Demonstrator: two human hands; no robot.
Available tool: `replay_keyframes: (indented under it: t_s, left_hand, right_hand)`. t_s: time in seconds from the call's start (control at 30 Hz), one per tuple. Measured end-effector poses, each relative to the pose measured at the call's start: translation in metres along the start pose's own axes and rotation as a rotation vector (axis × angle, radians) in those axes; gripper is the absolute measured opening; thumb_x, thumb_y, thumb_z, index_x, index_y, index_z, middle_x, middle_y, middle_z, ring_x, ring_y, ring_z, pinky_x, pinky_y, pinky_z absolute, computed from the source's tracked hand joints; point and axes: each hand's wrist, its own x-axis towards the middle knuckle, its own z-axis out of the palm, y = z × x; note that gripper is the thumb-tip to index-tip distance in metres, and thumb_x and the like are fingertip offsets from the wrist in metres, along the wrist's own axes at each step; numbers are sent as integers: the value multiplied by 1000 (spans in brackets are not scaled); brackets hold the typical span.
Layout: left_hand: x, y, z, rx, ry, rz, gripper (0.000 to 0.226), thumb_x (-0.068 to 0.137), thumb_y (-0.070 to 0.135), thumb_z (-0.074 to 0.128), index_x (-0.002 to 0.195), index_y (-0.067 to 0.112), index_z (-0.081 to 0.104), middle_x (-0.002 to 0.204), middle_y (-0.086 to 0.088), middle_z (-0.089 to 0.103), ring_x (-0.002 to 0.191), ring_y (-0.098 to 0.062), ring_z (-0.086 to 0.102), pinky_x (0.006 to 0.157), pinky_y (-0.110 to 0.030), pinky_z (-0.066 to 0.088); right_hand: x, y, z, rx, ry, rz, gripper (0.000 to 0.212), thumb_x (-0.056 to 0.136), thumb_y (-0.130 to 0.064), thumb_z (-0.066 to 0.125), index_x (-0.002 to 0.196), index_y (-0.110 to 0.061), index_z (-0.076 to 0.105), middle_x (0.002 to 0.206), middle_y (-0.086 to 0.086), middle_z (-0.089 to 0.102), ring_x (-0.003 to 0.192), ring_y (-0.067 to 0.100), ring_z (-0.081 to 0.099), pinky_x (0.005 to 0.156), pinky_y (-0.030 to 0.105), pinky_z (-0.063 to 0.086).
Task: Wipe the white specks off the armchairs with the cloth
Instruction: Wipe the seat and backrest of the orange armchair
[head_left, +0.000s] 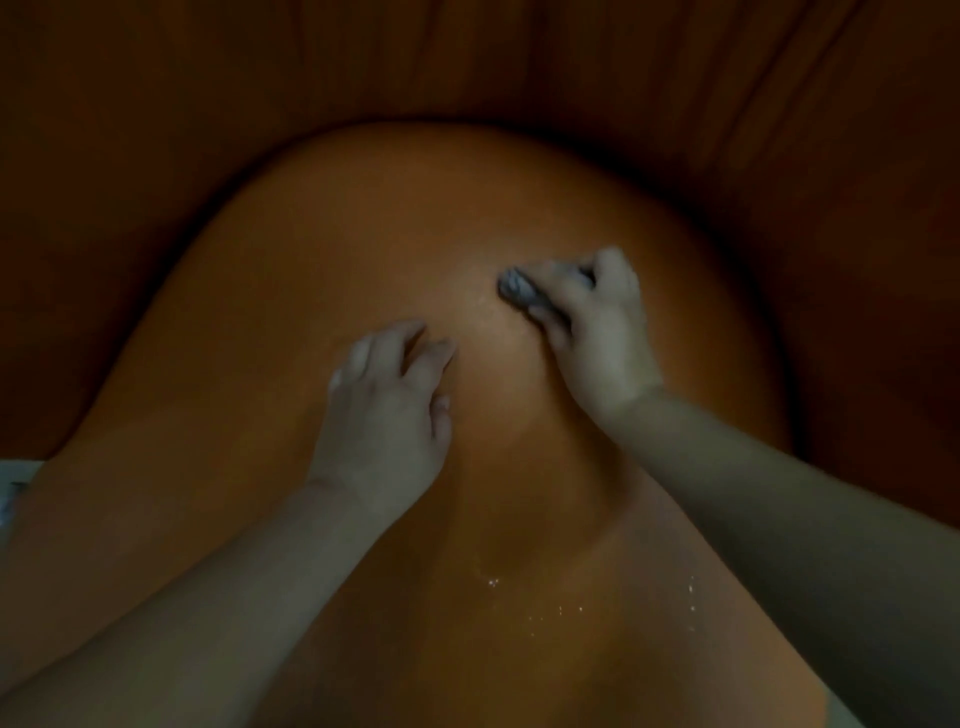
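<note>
Right hand (597, 322) is clenched around a bunched dark cloth (519, 291), fingers curled over it, a wad poking out past the fingertips and pressed onto the orange armchair cushion (311, 260); balled up like that probably to give a firm scrubbing point rather than a flat sweep. Left hand (389, 400) sits just beside it, nearer the body, fingers spread and fairly straight, flat on the cushion and holding nothing, likely bracing or pulling the surface taut so the cloth bites. A few faint specks show on the cushion between the two hands, just off the cloth tip. The main white specks (561, 603) lie well behind both hands, toward the wearer, between the forearms, so that patch looks not yet wiped. Lighting is dim and both hands are soft-edged, so cloth pattern and exact finger positions under the wad are hard to make out. Most of the cloth is hidden inside the fist. Chair back beyond the hands is dark folds only; a pale strip at the far left edge is cut off, can't say what it is.
</note>
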Motion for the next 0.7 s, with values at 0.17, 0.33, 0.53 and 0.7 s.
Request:
replay_keyframes:
  t_s: [0.17, 0.33, 0.53, 0.7]
  left_hand:
    - [-33, 6, 5, 25, -132, 202, 48, 87, 21, 62, 134, 23, 53, 142, -6, 42, 130, -26, 30, 104, -47, 33]
    - [-57, 8, 10, 57, -173, 226, 53, 88, 22, 61, 139, 27, 47, 146, -5, 37, 133, -26, 27, 107, -45, 29]
    - [-66, -7, 6, 122, -154, 166, 56, 87, 22, 61, 141, 25, 45, 149, -9, 33, 135, -31, 28, 107, -48, 30]
    - [-77, -6, 7, 136, -156, 146, 55, 92, 24, 57, 144, 26, 40, 151, -8, 29, 138, -31, 23, 110, -49, 26]
  right_hand:
    - [-82, 16, -20, -46, 93, 128, 35, 90, -18, 64, 124, -22, 64, 106, 12, 46, 98, 26, 44, 86, 29, 37]
    - [-145, -2, -15, -78, -7, -11, 32, 91, -24, 56, 122, -22, 65, 102, 15, 48, 92, 34, 48, 77, 39, 43]
    - [-172, 11, -19, -53, 241, 348, 33, 89, -14, 64, 122, -17, 65, 109, 18, 46, 100, 35, 49, 88, 47, 47]
    - [-215, -35, 9, 23, 93, 148, 38, 87, -12, 66, 124, -19, 64, 106, 17, 49, 95, 34, 50, 83, 37, 45]
